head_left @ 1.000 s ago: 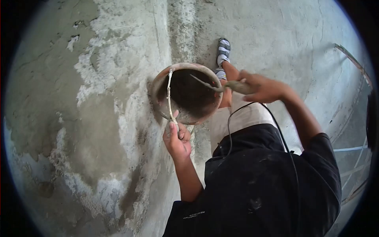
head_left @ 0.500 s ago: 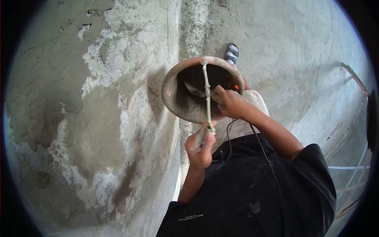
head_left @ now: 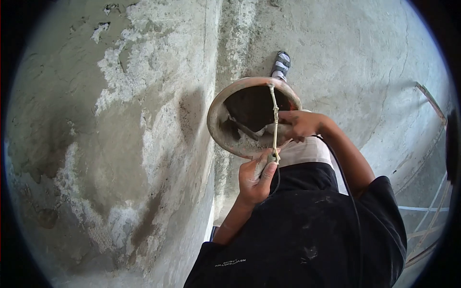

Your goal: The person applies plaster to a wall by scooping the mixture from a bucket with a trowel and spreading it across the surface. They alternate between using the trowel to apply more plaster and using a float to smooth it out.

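A worn, mortar-stained bucket (head_left: 216, 129) is tilted in front of my body, its mouth facing me. A knotted rope handle (head_left: 275, 113) stretches across the opening. My left hand (head_left: 257, 180) is closed on the near rim, where the rope is tied. My right hand (head_left: 305, 125) reaches over the right side of the rim, its fingers wrapped round the handle of a trowel (head_left: 247, 132). The trowel's blade lies inside the bucket, partly in shadow. Some grey residue coats the inner wall; the bottom is too dark to make out.
A rough, patchy plastered wall (head_left: 120, 158) rises close on the left. The grey concrete floor (head_left: 355, 62) extends ahead and right. My sandalled foot (head_left: 281, 65) shows beyond the bucket. A dark cord (head_left: 353, 197) hangs over my shirt. Thin rods stand at the far right.
The bucket and both hands have shifted right and slightly toward me. My right hand has turned flatter, and more of the trowel shows inside the bucket.
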Demonstrator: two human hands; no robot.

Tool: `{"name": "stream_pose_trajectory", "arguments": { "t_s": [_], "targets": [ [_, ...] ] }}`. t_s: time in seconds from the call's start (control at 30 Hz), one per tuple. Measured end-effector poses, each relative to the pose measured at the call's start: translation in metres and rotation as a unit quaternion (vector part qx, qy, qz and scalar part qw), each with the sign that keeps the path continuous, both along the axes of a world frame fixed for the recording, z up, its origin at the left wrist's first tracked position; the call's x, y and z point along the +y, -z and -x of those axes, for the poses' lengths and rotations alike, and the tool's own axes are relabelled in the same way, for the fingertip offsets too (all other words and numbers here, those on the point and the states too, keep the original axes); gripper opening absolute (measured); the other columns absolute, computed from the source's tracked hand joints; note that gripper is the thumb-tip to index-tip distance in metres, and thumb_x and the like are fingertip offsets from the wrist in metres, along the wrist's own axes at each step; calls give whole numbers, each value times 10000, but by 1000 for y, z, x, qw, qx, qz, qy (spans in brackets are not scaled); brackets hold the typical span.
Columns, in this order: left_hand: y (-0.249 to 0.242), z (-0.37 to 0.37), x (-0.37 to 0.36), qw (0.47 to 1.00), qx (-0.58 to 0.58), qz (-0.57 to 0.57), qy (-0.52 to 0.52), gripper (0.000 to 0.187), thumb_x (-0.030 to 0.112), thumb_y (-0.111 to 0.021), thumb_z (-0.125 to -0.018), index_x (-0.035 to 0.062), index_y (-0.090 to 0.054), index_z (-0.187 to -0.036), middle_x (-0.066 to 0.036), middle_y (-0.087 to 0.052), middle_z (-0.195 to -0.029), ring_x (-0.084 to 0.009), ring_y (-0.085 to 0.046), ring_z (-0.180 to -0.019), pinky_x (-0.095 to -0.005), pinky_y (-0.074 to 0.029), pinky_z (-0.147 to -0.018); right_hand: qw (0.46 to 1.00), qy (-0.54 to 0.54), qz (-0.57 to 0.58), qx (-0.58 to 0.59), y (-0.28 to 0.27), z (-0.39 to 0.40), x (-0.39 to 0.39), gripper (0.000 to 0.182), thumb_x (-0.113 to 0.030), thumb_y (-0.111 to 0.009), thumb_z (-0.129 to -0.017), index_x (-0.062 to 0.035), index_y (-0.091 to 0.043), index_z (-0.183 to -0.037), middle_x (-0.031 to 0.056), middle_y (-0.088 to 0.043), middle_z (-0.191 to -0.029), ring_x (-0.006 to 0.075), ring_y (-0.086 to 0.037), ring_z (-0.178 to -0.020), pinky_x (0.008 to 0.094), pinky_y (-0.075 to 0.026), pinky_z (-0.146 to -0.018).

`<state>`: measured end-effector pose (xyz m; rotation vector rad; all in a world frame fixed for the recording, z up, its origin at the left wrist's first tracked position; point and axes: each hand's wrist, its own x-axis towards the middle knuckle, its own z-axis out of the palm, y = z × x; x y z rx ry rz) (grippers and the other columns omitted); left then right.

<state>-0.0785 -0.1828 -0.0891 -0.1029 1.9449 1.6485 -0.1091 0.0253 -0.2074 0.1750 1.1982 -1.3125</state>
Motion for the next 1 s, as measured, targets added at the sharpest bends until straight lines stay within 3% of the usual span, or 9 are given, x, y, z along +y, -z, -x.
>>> {"name": "stream_pose_trajectory", "arguments": {
  "t_s": [0.03,0.17,0.3,0.47,0.53,0.67,0.73,0.93,1.0],
  "targets": [
    [-2,1,-2,1000,-13,21,18,328,136,-560,-942,-75,-597,-1191,8,-537,-694,-76,-502,-635,-231,-408,-605,999,18,27,-23,9,-7,6,483,-144,-716,-742,-22,-524,-1168,92,-629,-869,155,-592,-604,279,-461,-505],
    [7,3,-6,999,-2,39,0,322,119,-542,-951,-54,-579,-1220,24,-522,-700,-46,-458,-617,-206,-368,-575,962,145,143,-182,27,-27,26,474,-108,-733,-765,-29,-508,-1174,72,-615,-797,72,-528,-522,222,-408,-444],
    [23,11,-30,979,-133,-56,-145,398,246,-535,-958,-50,-535,-1223,42,-416,-668,-21,-319,-555,-187,-238,-492,915,228,222,-249,39,-51,40,588,-72,-741,-736,13,-466,-1249,121,-646,-847,84,-524,-497,199,-364,-392],
    [42,13,-60,948,-104,-149,-263,618,473,-503,-929,-65,-481,-1232,24,-403,-703,-42,-311,-553,-207,-244,-483,927,294,147,-178,21,-67,84,526,-95,-722,-732,20,-501,-1195,103,-640,-834,90,-528,-512,205,-374,-414],
    [45,8,-57,913,-137,-133,-360,586,452,-493,-920,-47,-481,-1227,14,-396,-714,-53,-315,-560,-218,-244,-486,929,326,114,-135,8,-67,102,530,-112,-750,-690,14,-515,-1147,102,-638,-822,92,-523,-521,207,-384,-429],
    [46,7,-56,930,-125,-189,-291,625,550,-468,-892,19,-470,-1223,-3,-425,-749,-80,-329,-592,-225,-259,-522,878,432,188,-82,-21,-42,109,521,-94,-711,-719,4,-455,-1161,131,-625,-790,112,-530,-493,221,-389,-415],
    [46,10,-57,933,-117,-190,-283,573,535,-464,-907,24,-482,-1164,2,-400,-714,-77,-306,-533,-229,-251,-511,870,456,183,-28,-30,-29,94,541,-127,-721,-704,5,-435,-1143,139,-573,-717,124,-484,-436,244,-353,-350],
    [63,4,-83,916,-126,-134,-356,401,377,-451,-966,3,-519,-1095,12,-385,-663,-48,-303,-506,-207,-241,-452,843,497,125,162,-90,42,3,633,-84,-673,-825,-77,-329,-1356,29,-533,-923,86,-507,-648,223,-409,-549],
    [69,-3,-88,914,-127,-134,-360,411,377,-458,-972,-12,-535,-1081,8,-404,-657,-51,-324,-510,-209,-249,-452,830,497,180,178,-86,55,-28,590,-53,-641,-868,-88,-322,-1363,24,-510,-946,79,-488,-653,219,-413,-566]
  ]
}}
